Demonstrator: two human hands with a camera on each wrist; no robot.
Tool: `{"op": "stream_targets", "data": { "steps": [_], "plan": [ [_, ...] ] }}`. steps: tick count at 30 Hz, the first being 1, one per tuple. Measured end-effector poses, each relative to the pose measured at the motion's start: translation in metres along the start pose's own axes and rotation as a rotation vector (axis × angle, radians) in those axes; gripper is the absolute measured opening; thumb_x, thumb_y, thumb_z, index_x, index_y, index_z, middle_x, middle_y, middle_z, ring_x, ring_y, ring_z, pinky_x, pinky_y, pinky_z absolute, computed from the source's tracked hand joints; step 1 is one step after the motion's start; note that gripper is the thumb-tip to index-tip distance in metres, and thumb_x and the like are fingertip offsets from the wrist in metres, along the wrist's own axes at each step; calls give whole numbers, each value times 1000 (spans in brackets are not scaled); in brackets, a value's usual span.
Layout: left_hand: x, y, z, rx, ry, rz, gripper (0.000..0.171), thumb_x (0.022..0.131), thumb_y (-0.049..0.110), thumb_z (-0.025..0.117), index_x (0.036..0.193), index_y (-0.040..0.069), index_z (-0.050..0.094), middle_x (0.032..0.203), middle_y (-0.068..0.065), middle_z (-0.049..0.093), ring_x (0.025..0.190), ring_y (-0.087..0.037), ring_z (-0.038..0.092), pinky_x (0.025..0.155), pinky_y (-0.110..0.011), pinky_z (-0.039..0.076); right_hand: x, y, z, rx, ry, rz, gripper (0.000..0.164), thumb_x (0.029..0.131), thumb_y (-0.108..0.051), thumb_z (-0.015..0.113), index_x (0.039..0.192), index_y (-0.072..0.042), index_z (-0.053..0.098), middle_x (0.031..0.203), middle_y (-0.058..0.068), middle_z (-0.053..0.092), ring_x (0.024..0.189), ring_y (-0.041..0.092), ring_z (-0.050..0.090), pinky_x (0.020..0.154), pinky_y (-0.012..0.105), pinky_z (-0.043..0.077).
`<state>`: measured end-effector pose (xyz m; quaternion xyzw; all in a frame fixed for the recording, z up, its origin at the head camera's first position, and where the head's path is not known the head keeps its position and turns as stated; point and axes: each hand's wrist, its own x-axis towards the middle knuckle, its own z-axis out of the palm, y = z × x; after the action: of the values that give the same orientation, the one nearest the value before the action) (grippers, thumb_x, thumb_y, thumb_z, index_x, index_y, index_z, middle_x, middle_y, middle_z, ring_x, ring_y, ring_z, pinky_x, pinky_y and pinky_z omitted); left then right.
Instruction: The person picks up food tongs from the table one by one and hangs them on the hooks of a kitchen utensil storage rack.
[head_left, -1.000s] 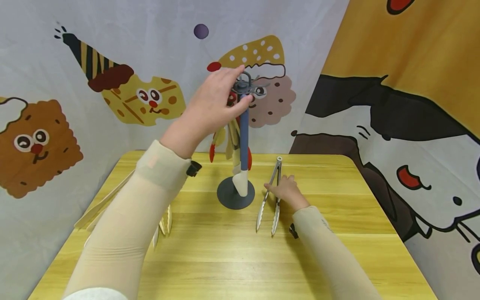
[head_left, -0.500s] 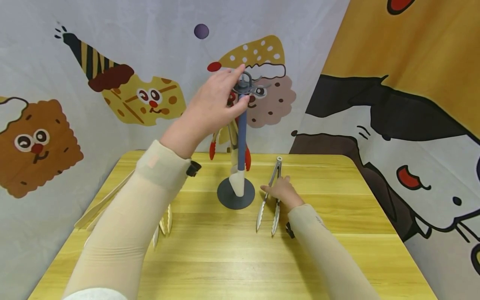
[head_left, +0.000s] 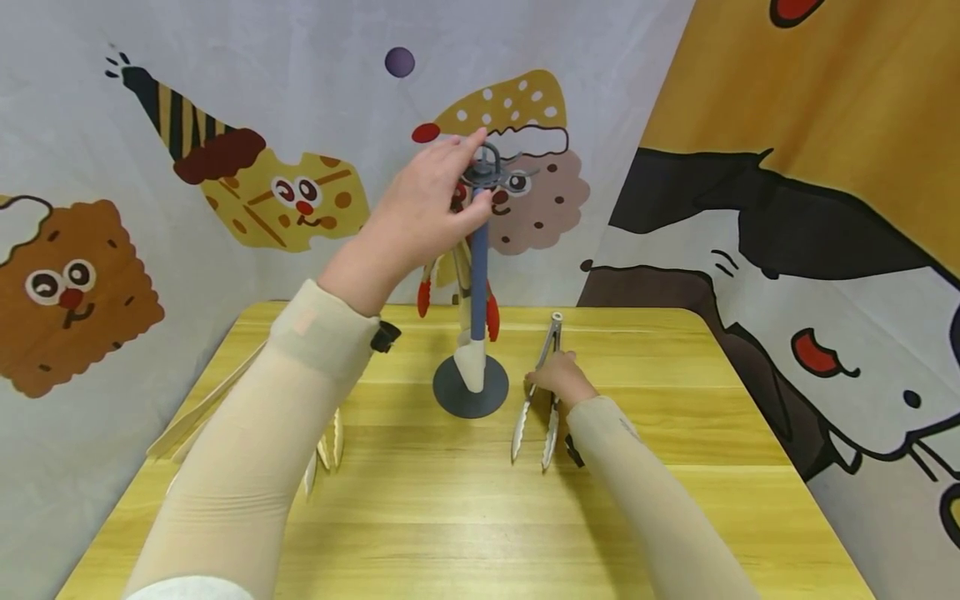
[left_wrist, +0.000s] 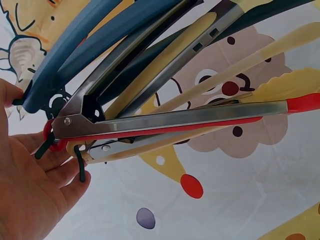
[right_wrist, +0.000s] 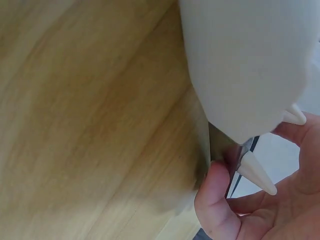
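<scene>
Soft light casts faint table (head_left: 450,533) shadows.

1. Tongs (head_left: 522,417): lay on the wooden table (head_left: 450,517), right of the stand's base; silver, scalloped towards the ends, spread in a narrow V, with tips towards the person; held partway along by the right hand (head_left: 566,379).
2. Stand (head_left: 493,392): stood upright on a round dark-grey base, with hooks at the top; held there by the left hand (head_left: 427,200).
3. Blue-handled tongs (head_left: 479,267): hung from the stand, white end down, just above the base.
4. Red-tipped tongs (left_wrist: 200,116): hung among other utensils; metal-armed, with a red loop at a hook.
</scene>
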<state>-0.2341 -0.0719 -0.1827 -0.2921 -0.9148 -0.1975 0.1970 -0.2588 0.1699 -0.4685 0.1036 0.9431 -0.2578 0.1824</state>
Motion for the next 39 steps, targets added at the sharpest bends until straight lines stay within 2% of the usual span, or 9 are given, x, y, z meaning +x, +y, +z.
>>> {"op": "stream_targets", "data": {
  "steps": [5,8,12,16,21,26,29,33,39],
  "plan": [
    [0,-1,1,8,0,-6,63,95,40,43,152,22,22,147,-1,40,136,-16,33,111,-35,30,2,0,-2,6,-9,20,45,84,-33,63,103,8,56,127,29,32,84,30,55,72,38,50],
    [0,-2,1,10,6,0,63,94,39,44,152,21,23,145,-2,42,127,-17,40,106,-35,36,2,1,-4,-3,-26,9,43,85,-32,59,105,7,57,131,31,31,83,30,53,71,38,48],
    [0,-1,1,-3,11,8,63,94,38,44,151,20,24,142,-4,45,114,-18,44,97,-35,40,3,5,-7,10,-32,-29,33,84,-24,55,99,5,58,137,35,29,78,30,50,62,36,44],
    [0,-1,0,-3,9,9,62,95,37,44,151,20,24,142,-3,45,114,-18,44,97,-36,40,6,10,-11,41,-7,-69,30,83,-17,50,103,6,54,142,37,23,77,30,49,58,34,43],
    [1,-1,1,-2,10,14,62,95,37,44,151,20,25,142,-3,45,115,-18,44,98,-36,39,8,14,-15,72,52,-130,30,84,-12,47,110,5,47,124,30,36,79,31,49,57,33,46],
    [1,-2,1,-3,7,11,63,95,38,44,151,20,24,141,-3,46,110,-18,45,96,-35,41,4,15,-19,93,94,-175,29,83,-8,48,109,5,48,110,24,39,77,29,49,54,32,46],
    [1,-2,0,0,5,6,63,95,38,44,151,20,24,140,-4,46,107,-17,46,94,-35,41,1,14,-21,94,105,-190,30,83,-7,48,111,4,48,110,23,40,78,29,49,55,32,46],
    [0,-1,0,5,5,5,63,95,38,44,151,21,23,142,-3,44,112,-18,45,97,-36,40,1,15,-22,91,113,-206,33,85,-7,48,117,2,47,112,23,39,81,31,48,57,33,45],
    [0,-1,1,5,13,17,63,95,38,44,151,20,24,142,-3,45,111,-18,45,96,-36,40,1,15,-24,71,150,-225,47,88,-11,49,133,0,41,117,24,41,88,32,49,68,39,46]
  ]
}}
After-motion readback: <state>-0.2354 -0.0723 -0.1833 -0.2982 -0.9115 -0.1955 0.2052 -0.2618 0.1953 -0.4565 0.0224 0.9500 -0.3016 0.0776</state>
